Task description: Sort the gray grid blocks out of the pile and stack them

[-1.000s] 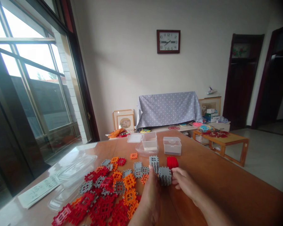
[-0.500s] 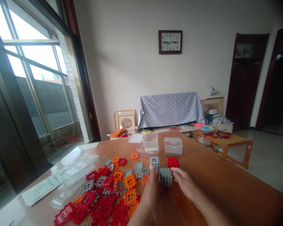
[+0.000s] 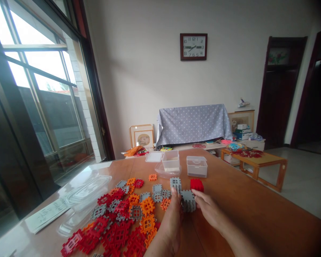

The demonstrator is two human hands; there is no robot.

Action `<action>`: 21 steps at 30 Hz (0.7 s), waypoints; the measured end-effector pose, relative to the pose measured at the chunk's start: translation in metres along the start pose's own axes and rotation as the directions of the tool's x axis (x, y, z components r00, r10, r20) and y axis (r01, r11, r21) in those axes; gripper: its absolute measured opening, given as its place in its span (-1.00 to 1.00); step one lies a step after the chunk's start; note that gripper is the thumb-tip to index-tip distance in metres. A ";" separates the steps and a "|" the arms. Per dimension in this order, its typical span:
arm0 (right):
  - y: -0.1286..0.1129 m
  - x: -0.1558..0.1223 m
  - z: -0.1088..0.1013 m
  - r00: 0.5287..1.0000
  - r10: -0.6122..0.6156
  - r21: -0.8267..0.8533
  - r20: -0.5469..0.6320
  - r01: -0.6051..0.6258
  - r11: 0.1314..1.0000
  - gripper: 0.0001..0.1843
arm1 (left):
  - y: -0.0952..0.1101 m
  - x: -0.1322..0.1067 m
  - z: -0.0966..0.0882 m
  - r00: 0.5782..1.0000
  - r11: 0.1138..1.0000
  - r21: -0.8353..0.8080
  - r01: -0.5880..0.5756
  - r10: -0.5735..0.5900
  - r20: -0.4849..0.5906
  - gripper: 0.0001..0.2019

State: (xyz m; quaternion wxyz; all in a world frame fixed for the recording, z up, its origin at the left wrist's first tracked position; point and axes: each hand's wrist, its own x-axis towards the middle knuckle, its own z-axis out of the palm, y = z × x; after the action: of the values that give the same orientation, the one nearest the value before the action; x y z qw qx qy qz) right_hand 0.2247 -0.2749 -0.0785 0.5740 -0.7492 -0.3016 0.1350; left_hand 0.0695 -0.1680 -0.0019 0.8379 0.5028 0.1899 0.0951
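A stack of dark grey interlocking tiles [image 3: 188, 201] stands on the table between my hands. My left hand [image 3: 174, 212] is at its left side, held edge-on, thumb up by a second stack of lighter grey window tiles [image 3: 176, 183]; its other fingers are partly hidden. My right hand [image 3: 205, 204] has its fingers stretched out against the right side of the dark grey stack. Just behind those fingers sits a stack of red tiles [image 3: 197, 185]. Left of my left hand lies a spread pile of red, orange and grey tiles [image 3: 120, 232].
A lidded clear plastic box [image 3: 197, 167] and an open clear box [image 3: 171, 161] stand at the table's far edge. Clear plastic lids [image 3: 88, 189] and a sheet of paper with writing [image 3: 46, 214] lie at the left. A low wooden table [image 3: 256, 162] stands beyond at the right.
My right fingers have shifted slightly left, closer to the dark grey stack's top edge. My left hand and the stacks are almost where they were.
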 end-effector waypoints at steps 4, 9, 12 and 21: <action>-0.005 -0.003 -0.001 0.999 0.033 -0.023 -0.011 -0.033 0.999 -0.35 | 0.000 -0.001 0.000 0.999 1.000 0.005 -0.022 0.021 0.046 -0.15; -0.018 -0.012 -0.001 0.998 0.068 -0.040 -0.017 -0.068 0.997 -0.39 | -0.002 0.002 -0.001 0.997 0.999 0.026 -0.022 0.020 0.073 -0.11; -0.024 -0.016 -0.001 0.997 0.070 -0.040 -0.014 -0.071 0.997 -0.42 | -0.004 0.002 -0.001 0.997 0.999 0.030 -0.030 0.027 0.069 -0.14; -0.019 -0.013 -0.001 0.999 0.041 -0.031 -0.017 -0.042 0.999 -0.47 | 0.000 -0.001 0.001 0.997 1.000 0.017 -0.026 0.025 0.079 -0.15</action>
State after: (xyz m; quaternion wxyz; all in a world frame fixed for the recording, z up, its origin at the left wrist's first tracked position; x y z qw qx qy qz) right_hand 0.2090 -0.2808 -0.0618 0.5616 -0.7654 -0.2833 0.1360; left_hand 0.0688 -0.1697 -0.0013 0.8389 0.5160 0.1514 0.0843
